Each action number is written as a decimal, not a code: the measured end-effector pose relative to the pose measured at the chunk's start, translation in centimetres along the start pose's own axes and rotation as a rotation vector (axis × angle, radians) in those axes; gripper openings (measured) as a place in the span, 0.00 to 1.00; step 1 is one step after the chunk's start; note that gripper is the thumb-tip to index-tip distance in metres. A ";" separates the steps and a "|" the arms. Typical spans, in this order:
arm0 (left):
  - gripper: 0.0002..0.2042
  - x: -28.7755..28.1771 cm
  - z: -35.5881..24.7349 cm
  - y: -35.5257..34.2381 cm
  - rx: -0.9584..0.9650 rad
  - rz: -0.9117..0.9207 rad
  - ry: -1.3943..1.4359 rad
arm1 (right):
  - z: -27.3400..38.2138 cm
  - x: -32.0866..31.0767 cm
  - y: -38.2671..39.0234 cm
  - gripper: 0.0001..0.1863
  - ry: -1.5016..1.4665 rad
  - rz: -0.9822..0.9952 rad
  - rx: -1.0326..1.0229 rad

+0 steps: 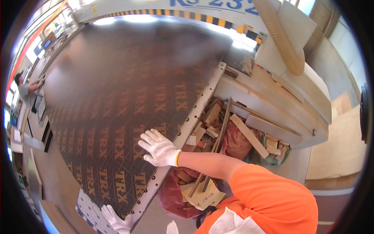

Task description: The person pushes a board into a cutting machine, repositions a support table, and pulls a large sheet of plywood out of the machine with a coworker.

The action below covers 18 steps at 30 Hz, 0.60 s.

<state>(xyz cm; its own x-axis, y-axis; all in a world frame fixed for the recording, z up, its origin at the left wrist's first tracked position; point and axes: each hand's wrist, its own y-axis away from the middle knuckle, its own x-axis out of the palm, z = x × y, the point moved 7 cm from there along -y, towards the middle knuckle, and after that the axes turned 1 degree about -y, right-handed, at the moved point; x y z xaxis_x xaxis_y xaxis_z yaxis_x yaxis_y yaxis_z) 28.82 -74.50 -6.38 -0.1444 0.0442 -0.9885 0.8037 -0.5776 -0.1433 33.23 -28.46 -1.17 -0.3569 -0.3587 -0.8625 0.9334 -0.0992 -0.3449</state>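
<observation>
A large dark brown sheet panel (117, 117) with rows of yellow print lies flat on a pale machine bed (145, 192). My right hand (159, 150), in a white knit glove with a yellow cuff edge, rests on the panel near its right edge, fingers spread. At the near corner, my left hand (116, 220), gloved the same way, touches the panel's edge with its fingers stretched out. Neither hand grips anything. An orange sleeve (272, 191) covers my upper right arm.
Right of the bed lie wood offcuts (212, 117) and red sacks (238, 138). A white machine gantry (156, 8) with a black-and-yellow striped edge spans the far end. A ribbed hose (282, 39) hangs at the far right. Another person (28, 89) stands at the panel's left side.
</observation>
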 end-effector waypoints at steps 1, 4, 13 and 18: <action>0.53 -1.3 -2.1 -0.1 0.053 -0.013 -0.021 | -0.5 -0.2 0.3 0.36 0.016 0.008 0.016; 0.51 -2.5 -3.5 -0.9 -0.048 0.126 -0.026 | -1.2 -0.7 0.6 0.38 0.004 0.071 0.033; 0.52 -3.2 -7.5 -1.2 -0.080 0.244 -0.231 | -22.3 -19.8 5.0 0.24 -0.160 -0.220 0.255; 0.50 -3.4 -18.0 -7.8 0.038 0.070 0.077 | -52.8 -36.1 21.5 0.29 0.245 -0.511 0.993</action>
<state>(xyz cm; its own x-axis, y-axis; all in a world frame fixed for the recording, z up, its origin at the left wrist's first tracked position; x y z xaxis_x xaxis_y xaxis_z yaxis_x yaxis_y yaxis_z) 33.45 -55.52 -2.75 -0.0426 0.0648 -0.9970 0.7877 -0.6117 -0.0734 64.18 31.34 2.97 -0.5997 0.1142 -0.7920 0.2563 -0.9102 -0.3252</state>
